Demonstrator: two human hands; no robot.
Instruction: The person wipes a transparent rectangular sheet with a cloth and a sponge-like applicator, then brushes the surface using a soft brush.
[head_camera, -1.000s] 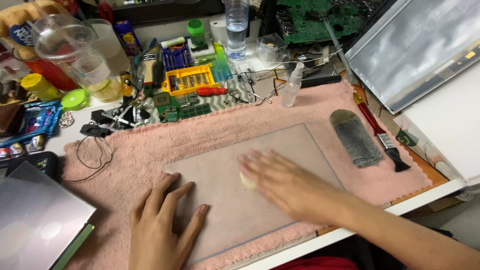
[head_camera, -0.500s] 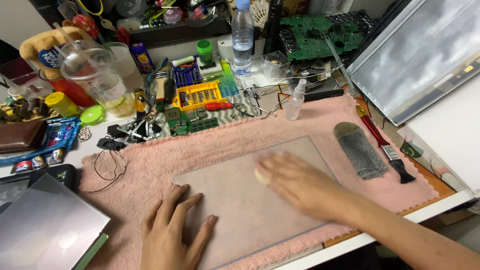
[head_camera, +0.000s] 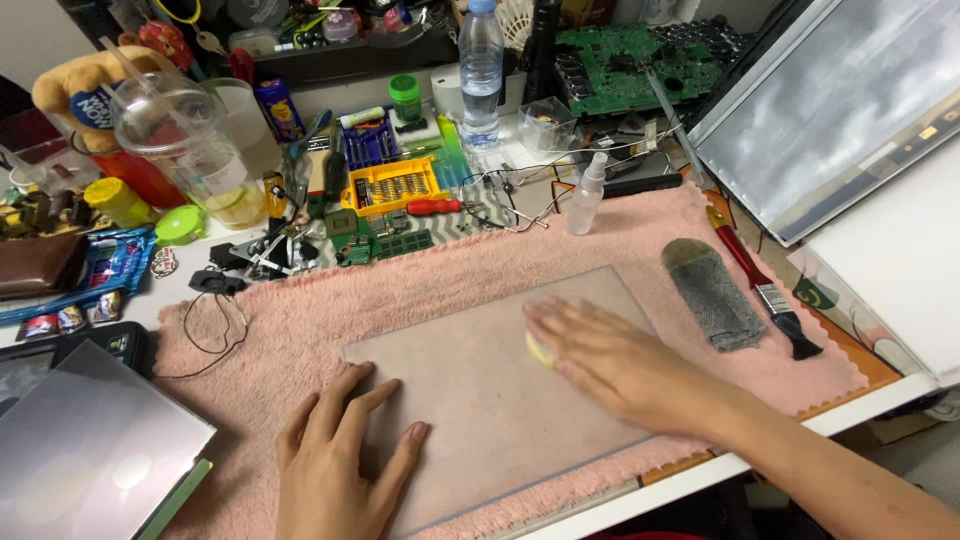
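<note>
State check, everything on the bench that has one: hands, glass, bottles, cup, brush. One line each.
left hand: flat, fingers spread, pressing on the glass sheet
right hand: palm down over a small yellow pad on the sheet
glass sheet: lying flat on the pink towel
water bottle: upright, capped
spray bottle: upright, capped
plastic cup: upright, domed lid on
paintbrush: lying on the towel

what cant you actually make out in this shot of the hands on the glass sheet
- Head view: the small pale yellow pad shows only at its edge; the right hand covers the rest.
- The clear sheet has its near left corner under the left hand.
- The right hand is motion-blurred, so the finger positions are unclear.
- The silver panel at lower left is cut off by the frame edge.
- The parts in the yellow tray are too small to tell.
</note>
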